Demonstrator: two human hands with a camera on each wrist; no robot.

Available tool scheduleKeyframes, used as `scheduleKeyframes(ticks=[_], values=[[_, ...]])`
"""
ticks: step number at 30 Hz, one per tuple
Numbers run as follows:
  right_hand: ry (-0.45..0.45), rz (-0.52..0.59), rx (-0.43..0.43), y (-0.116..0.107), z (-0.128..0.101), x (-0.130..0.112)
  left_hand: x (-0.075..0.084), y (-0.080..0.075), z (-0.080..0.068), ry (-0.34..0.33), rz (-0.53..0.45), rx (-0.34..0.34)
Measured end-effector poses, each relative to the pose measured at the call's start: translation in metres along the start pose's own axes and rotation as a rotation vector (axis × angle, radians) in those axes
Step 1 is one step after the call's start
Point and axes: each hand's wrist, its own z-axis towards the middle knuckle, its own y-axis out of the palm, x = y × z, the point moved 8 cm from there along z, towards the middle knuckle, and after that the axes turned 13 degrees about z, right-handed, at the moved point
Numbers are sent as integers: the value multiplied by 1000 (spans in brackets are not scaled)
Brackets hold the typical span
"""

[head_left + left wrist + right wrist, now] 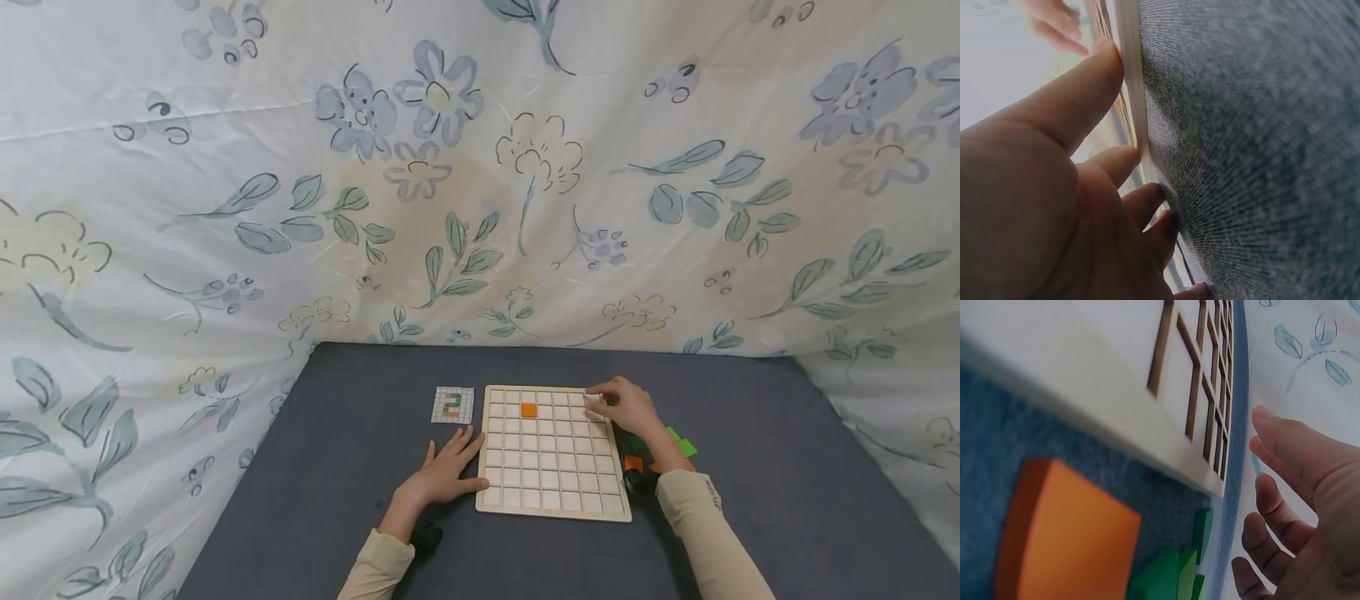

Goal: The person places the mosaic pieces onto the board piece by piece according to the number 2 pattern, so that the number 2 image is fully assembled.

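Note:
A pale wooden grid board [550, 481] lies flat on the dark table, with one orange square tile [528, 410] in a cell of its second row. My left hand [444, 473] spreads its fingers along the board's left edge; in the left wrist view its thumb [1079, 87] and index fingertip touch the wooden rim. Over the board's upper right corner hovers my right hand [627, 406]. In the right wrist view, thumb and index are extended, the other fingers are loosely bent, and nothing shows between them.
Loose orange tiles [633, 463] and light green tiles [686, 448] lie right of the board, partly under my right forearm. A darker green tile [1157, 578] shows among them. Left of the board's top is a small gridded card [452, 406] with a coloured pattern. Floral cloth [480, 208] hangs behind.

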Motion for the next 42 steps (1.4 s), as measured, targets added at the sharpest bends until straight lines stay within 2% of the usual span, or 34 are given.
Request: scheduleKeyframes(ticks=[15, 24, 37, 42], values=[[78, -76, 51, -15, -8, 16, 0, -1, -1, 5, 12, 0], [106, -79, 75, -28, -16, 27, 1, -1, -1, 4, 4, 2], [200, -96, 98, -43, -25, 47, 2, -2, -1, -2, 7, -5], [190, -88, 114, -47, -30, 49, 4, -3, -2, 1, 4, -1]])
